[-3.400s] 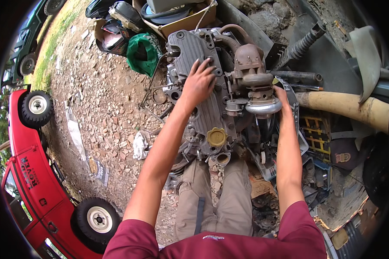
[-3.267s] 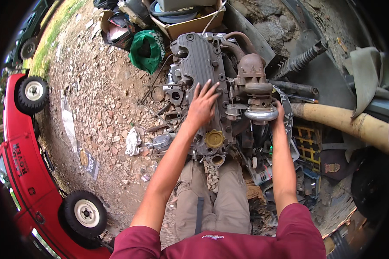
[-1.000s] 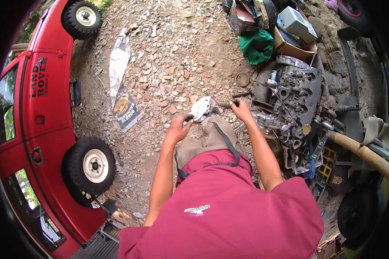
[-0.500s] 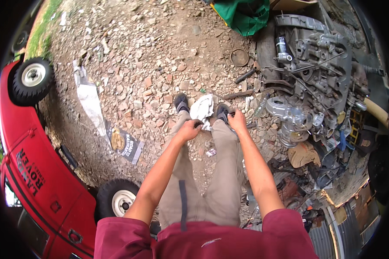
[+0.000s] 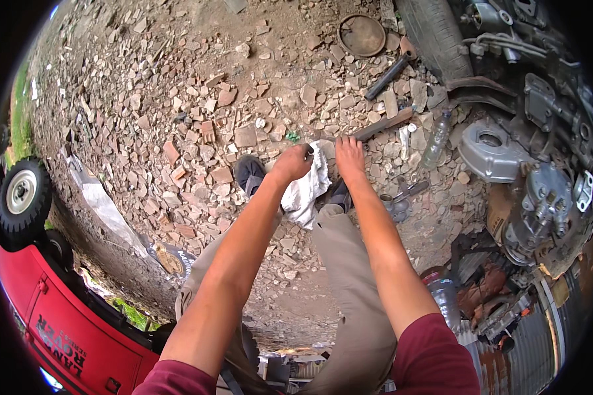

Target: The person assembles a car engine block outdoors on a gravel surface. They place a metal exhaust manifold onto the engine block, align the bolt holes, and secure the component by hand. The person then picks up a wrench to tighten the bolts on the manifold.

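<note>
Between my shoes a crumpled white cloth [image 5: 300, 197] lies on the stony ground. My left hand [image 5: 294, 163] is at the cloth's upper left edge, its fingers curled. Something dark shows at those fingertips, too small to name. At the cloth's upper right edge is my right hand [image 5: 350, 158], back upward, with its fingers reaching forward and slightly apart. Beyond it lies a rusty metal bar [image 5: 387, 124], close to the fingers; whether they touch cannot be made out. Both palms are hidden.
Broken stones cover the ground. To the right lie a plastic bottle [image 5: 436, 141], a dark pipe [image 5: 387, 78], a grey metal housing [image 5: 493, 150] and other engine parts. A round rusty lid [image 5: 361, 35] and a tyre [image 5: 435, 39] lie farther off. At left stands a red vehicle [image 5: 79, 296].
The view has come lower and nearer to the ground. Both hands have moved forward, from the cloth's near end to its far edges. My right fingers have spread from a curled pose.
</note>
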The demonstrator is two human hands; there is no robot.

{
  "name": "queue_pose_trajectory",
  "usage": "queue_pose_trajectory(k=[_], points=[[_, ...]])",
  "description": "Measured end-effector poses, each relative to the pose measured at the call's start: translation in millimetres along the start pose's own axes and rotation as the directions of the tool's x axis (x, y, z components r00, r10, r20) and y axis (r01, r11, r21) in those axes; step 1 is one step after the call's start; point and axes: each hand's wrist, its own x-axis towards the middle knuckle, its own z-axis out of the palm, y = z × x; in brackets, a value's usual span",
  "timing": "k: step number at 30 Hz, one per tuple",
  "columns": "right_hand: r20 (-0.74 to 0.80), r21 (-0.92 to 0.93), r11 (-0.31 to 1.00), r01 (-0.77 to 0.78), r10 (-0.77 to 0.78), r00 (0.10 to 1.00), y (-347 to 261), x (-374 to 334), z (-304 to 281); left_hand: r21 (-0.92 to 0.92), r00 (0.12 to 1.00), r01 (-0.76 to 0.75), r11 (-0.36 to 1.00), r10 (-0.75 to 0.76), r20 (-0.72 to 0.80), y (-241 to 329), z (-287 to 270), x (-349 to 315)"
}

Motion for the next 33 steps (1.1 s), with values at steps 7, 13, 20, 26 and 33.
queue_pose_trajectory(k=[7,13,20,26,33], points=[[-0.102,-0.213,0.965,0.153,-0.177,0.979,18.1,17.1,28.1,0.009,0.998,0.048,0.999,-0.048,-0.046,-10.5,0.4,16.2],[-0.357,0.388,0.913,0.124,0.025,0.934,10.0,-33.7,-75.1,-0.132,0.911,-0.196,0.972,0.13,-0.392,57.1,-50.3,-13.2],[-0.421,0.731,0.645,0.221,0.173,0.89,12.3,-144.0,-295.3,-0.495,0.968,-0.222,0.84,0.13,-0.214,243.8,-176.1,-106.1],[-0.358,0.88,0.422,0.216,0.293,0.886,63.9,-237.9,-489.2,-0.646,0.893,-0.443,0.622,0.244,-0.378,413.5,-261.1,-176.2],[-0.303,0.914,0.357,0.191,0.29,0.908,116.6,-295.8,-630.2,-0.894,0.944,-0.319,0.315,0.189,-0.27,508.5,-310.3,-193.3]])
